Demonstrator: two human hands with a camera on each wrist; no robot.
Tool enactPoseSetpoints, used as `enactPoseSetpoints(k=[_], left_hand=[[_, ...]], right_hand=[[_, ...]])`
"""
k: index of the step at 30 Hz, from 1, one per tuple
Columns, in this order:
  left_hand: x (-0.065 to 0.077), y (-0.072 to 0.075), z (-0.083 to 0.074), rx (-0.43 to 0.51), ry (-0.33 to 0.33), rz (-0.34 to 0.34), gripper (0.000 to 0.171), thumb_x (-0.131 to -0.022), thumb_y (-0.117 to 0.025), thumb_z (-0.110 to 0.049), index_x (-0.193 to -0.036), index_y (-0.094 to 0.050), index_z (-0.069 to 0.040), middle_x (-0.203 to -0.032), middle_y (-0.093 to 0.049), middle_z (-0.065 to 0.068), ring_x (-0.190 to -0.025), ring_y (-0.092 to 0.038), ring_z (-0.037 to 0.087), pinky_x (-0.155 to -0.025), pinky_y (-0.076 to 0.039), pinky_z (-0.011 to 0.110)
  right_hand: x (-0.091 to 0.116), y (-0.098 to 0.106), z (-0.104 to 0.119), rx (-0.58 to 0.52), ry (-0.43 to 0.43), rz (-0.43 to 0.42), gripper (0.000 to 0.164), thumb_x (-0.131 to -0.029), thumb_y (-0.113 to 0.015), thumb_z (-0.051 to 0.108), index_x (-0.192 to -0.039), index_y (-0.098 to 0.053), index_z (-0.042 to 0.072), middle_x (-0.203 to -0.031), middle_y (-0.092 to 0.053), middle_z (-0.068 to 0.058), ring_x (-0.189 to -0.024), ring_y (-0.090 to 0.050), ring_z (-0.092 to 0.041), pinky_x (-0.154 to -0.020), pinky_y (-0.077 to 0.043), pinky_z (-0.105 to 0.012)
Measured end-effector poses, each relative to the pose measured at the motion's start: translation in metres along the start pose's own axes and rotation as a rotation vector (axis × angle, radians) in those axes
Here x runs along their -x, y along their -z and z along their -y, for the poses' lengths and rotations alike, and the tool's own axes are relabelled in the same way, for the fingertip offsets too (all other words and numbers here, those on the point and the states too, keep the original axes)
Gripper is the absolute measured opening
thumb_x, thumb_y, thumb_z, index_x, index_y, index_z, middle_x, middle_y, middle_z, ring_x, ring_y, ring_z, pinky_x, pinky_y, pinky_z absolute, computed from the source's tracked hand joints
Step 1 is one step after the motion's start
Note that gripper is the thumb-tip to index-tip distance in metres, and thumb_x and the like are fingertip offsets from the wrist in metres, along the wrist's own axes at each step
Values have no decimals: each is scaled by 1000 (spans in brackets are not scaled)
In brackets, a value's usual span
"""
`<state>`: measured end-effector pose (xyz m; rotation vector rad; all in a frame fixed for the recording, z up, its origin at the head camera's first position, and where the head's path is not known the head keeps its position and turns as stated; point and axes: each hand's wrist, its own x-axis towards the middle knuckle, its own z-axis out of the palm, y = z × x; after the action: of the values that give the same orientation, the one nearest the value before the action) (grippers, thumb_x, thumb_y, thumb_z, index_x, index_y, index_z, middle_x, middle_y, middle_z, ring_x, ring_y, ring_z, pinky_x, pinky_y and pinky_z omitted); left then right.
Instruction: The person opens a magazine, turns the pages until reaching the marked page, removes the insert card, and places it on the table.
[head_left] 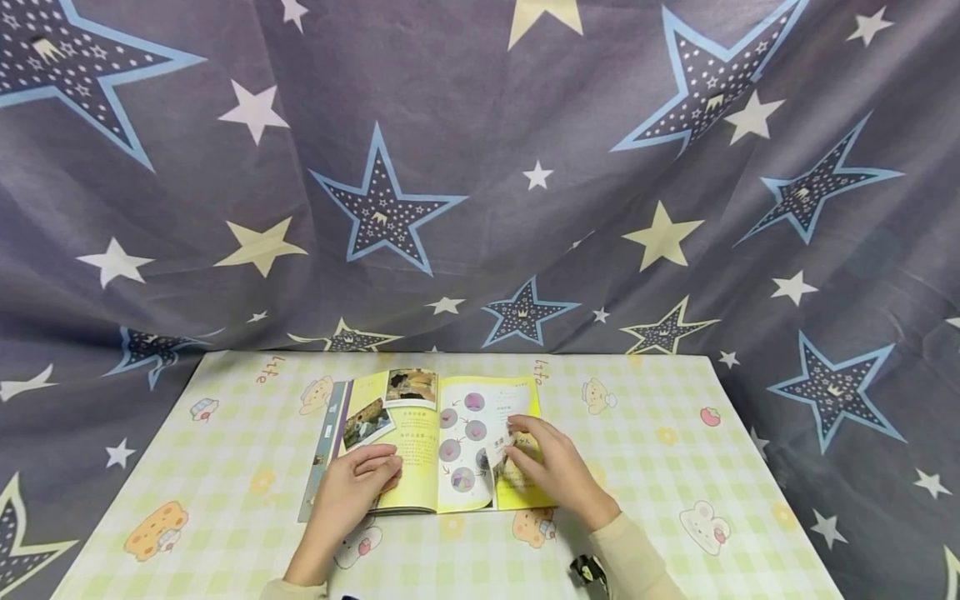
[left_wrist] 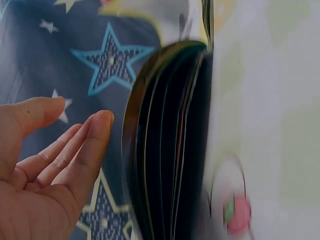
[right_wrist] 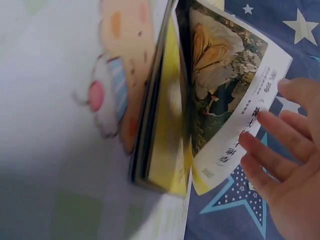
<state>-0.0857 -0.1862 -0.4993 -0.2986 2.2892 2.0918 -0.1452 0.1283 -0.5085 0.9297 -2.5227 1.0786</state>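
Observation:
An illustrated book (head_left: 405,492) lies spread on the table, with photos on its left page and round purple pictures on its right page. My left hand (head_left: 356,483) is at the left page's lower edge, fingers gently bent. In the left wrist view, that hand (left_wrist: 60,165) appears beside the book's stacked page edges (left_wrist: 165,145). My right hand (head_left: 558,467) touches a raised, curling page with its fingertips. In the right wrist view, that page (right_wrist: 230,65) shows a yellow flower photo and printed text, and the extended fingers (right_wrist: 270,160) lie against its back.
A green checked tablecloth (head_left: 652,500) with cartoon prints covers the table. Behind and around hangs a dark curtain (head_left: 487,108) patterned with stars. A small black device (head_left: 588,571) sits at the right wrist.

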Motion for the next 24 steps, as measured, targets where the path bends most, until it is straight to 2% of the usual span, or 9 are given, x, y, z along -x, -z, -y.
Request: enactPoseSetpoints(k=[5,13,19,24], left_hand=[[-5,-21,-2,35,-22,70,36,-93,-74,-15,-119,-66,9,-100,-72,20,-87,-73,32,-74,-62,31],[-5,-50,-8,110,-8,182,40,-92,-76,-17,-120,-65,10,-101,-73,20,-92,-71,38,-78,-61,34],[-6,-58,-5,128,-10,145,32,-90,-75,-6,-116,-68,10,-100,-73,21,-83,-74,32,-74,-62,33],[-7,-51,-5,102,17,102,27,-91,-72,-2,-116,-68,9,-99,-73,20,-80,-74,29,-73,-62,32]], right_hand=[[-5,-2,7,-109,-11,103,39,-101,-61,7,-139,-53,7,-134,-62,-5,-126,-56,-19,-105,-48,-40],[-13,-12,23,-151,-20,206,41,-103,-52,2,-144,-51,9,-141,-56,-3,-131,-51,-18,-107,-47,-39],[-16,-16,30,-158,2,239,42,-104,-51,4,-146,-47,8,-146,-52,-8,-134,-49,-21,-107,-47,-42],[-13,-16,27,-167,-2,212,47,-104,-56,12,-149,-43,9,-150,-48,-8,-138,-44,-23,-110,-43,-44]])
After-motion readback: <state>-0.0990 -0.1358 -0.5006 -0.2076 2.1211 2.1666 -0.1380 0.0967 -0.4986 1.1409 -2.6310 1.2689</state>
